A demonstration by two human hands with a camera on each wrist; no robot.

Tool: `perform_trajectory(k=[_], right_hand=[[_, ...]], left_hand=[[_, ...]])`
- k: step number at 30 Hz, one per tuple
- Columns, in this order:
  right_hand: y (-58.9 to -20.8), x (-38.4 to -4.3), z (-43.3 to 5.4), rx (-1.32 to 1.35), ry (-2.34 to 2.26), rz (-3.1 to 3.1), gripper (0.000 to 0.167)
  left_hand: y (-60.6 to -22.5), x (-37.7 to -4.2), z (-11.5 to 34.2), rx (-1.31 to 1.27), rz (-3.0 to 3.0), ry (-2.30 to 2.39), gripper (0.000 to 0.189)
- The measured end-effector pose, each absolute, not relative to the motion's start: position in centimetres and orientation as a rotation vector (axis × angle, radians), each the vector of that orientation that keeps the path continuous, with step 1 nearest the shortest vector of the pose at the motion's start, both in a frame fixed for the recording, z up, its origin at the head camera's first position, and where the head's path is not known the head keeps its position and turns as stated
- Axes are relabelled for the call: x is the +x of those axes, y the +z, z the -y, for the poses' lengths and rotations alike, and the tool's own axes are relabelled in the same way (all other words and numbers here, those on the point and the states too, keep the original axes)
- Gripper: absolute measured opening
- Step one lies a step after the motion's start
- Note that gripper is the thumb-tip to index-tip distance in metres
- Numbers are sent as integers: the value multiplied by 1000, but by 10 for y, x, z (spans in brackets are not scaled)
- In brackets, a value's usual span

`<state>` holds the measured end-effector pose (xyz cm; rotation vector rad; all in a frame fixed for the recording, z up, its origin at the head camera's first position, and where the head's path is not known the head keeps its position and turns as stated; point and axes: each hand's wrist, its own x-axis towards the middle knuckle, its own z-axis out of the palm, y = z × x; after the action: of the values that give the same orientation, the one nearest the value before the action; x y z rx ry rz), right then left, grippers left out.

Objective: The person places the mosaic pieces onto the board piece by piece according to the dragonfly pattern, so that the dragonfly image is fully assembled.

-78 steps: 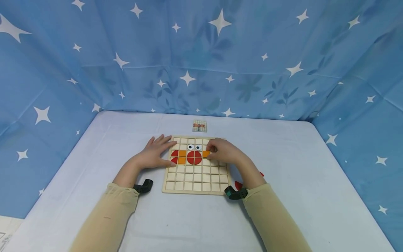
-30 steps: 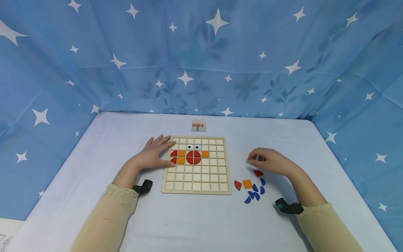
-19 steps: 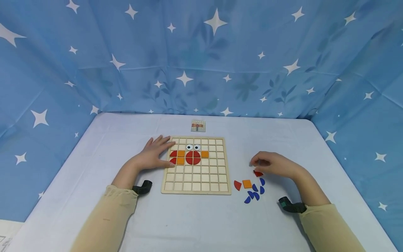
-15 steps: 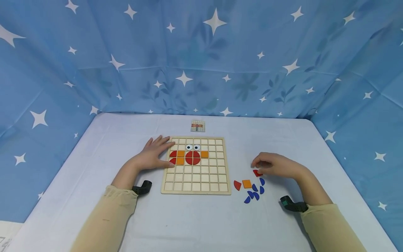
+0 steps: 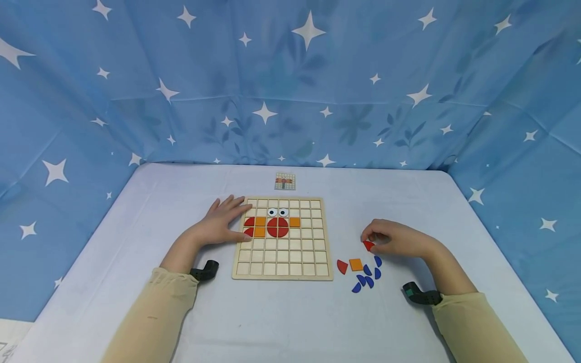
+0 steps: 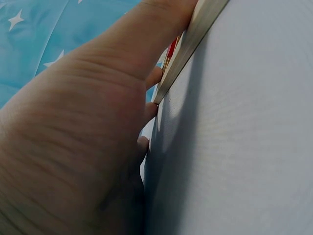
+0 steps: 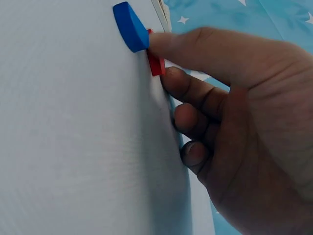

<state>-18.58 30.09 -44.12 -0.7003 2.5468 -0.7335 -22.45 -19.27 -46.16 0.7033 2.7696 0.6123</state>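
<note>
My left hand (image 5: 218, 223) rests with spread fingers over the left edge of a wooden grid board (image 5: 282, 256), thumb and fingertips on its frame. On the board sit two eye tiles (image 5: 278, 212), a red circle (image 5: 278, 227) made of quarter tiles, orange squares (image 5: 259, 227) and red quarter tiles at the left. Right of the board, my right hand (image 5: 396, 238) pinches a red quarter-circle tile (image 5: 368, 245) between thumb and fingers, low over the table. The right wrist view shows this red tile (image 7: 156, 63) at the fingertips, partly behind a blue tile (image 7: 130, 27).
Near my right hand lie another red quarter tile (image 5: 342, 266), an orange square (image 5: 356, 264) and several blue half-circle tiles (image 5: 361, 280). A small picture card (image 5: 285, 181) with a grid pattern lies behind the board. A blue star-patterned curtain (image 5: 204, 136) borders the white table (image 5: 290, 322).
An orange square was left on the board right of the red circle. My right hand moved off rightward to the loose pieces and took hold of a red quarter tile. The left hand stayed put.
</note>
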Motion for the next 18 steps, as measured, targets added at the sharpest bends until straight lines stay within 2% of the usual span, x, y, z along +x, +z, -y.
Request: perform_trajectory(k=[18], right_hand=[[-446, -187, -301, -683, -765, -2570, 24]], left_hand=[[-460, -223, 193, 711, -2765, 623, 95]])
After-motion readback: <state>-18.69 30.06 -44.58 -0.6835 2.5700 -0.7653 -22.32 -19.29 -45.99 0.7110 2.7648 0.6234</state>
